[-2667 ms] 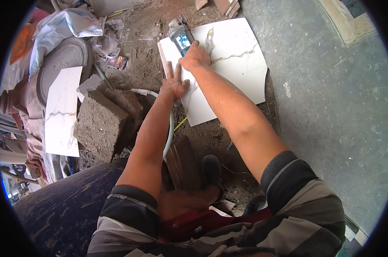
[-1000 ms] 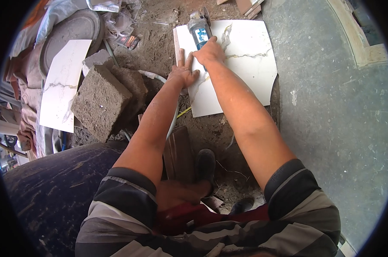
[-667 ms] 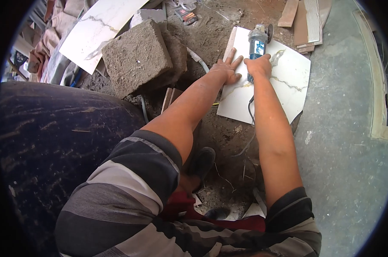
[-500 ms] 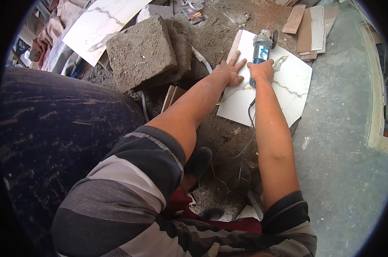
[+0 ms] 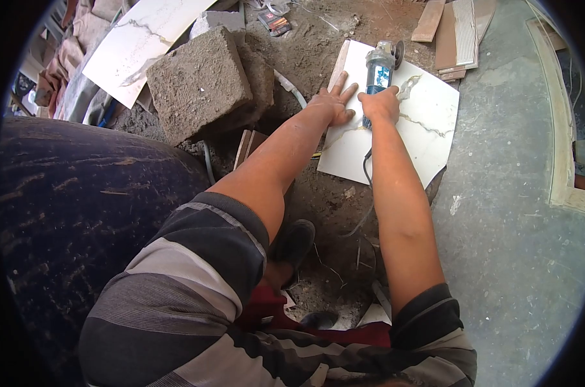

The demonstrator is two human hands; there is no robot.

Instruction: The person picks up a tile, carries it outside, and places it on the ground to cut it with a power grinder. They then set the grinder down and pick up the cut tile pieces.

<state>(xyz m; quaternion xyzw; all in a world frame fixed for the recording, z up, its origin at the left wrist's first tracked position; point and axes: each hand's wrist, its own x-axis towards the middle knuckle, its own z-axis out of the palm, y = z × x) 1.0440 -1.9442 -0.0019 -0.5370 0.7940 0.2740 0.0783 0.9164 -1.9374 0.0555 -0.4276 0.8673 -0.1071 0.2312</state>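
Note:
A white marbled tile point(image 5: 428, 106) lies on the ground ahead of me, one lower corner uncut and its right side angled. My left hand point(image 5: 333, 105) presses on its left part, fingers spread, beside a narrow brownish strip at the edge. My right hand point(image 5: 380, 104) is wrapped round the body of a blue and grey angle grinder point(image 5: 380, 74). The grinder's dark disc point(image 5: 399, 53) points away from me, over the tile's far edge. A black cable runs down from the grinder's rear end.
A rough concrete block point(image 5: 199, 84) stands left of the tile, with another marbled tile point(image 5: 137, 45) behind it. A dark blue rounded drum point(image 5: 99, 213) fills the left. Tile offcuts point(image 5: 452, 35) lie at the far right, beside a grey concrete floor point(image 5: 499, 193).
The whole view has shifted, so the tile, hands and grinder appear slightly further left and up. Against the tile, the grinder and both hands look nearly unmoved.

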